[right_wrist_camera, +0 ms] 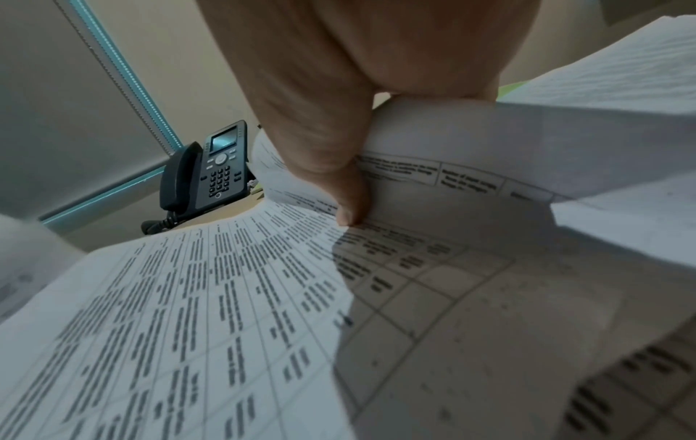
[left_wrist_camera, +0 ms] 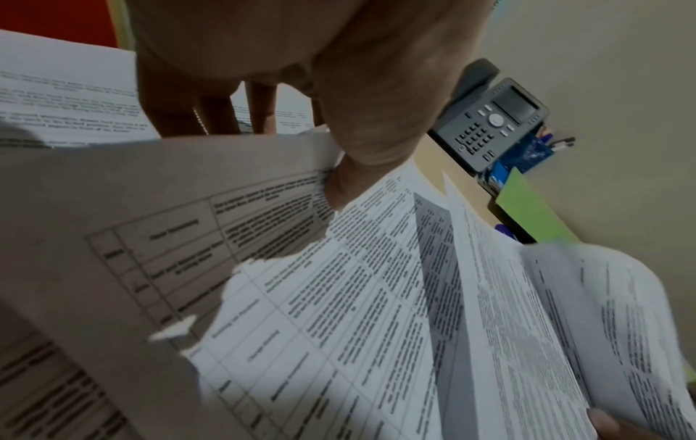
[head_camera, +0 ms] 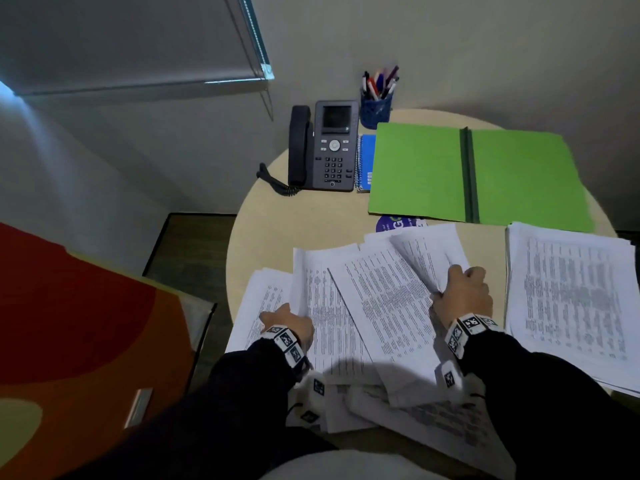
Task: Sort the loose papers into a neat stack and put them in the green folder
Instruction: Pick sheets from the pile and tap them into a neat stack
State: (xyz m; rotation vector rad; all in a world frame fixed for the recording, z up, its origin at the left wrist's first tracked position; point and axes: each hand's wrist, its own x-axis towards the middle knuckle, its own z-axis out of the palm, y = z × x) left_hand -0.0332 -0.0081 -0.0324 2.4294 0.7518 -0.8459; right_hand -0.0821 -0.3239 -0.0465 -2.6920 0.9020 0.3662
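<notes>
Both our hands pinch loose papers (head_camera: pixel 367 306) fanned across the table (head_camera: pixel 277 216), the left hand (head_camera: pixel 291 323) at their left edge and the right hand (head_camera: pixel 462 292) curling a few sheets, likely gathering them for the green folder (head_camera: pixel 415 168) lying open beyond.

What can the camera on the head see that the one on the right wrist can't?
Only the head view shows the whole open green folder, the blue pen cup, the neat stack and the left hand gripping sheets. Only the right wrist view shows the thumb pinching a curled sheet up close. Both show the desk phone, the loose papers and the right hand.
</notes>
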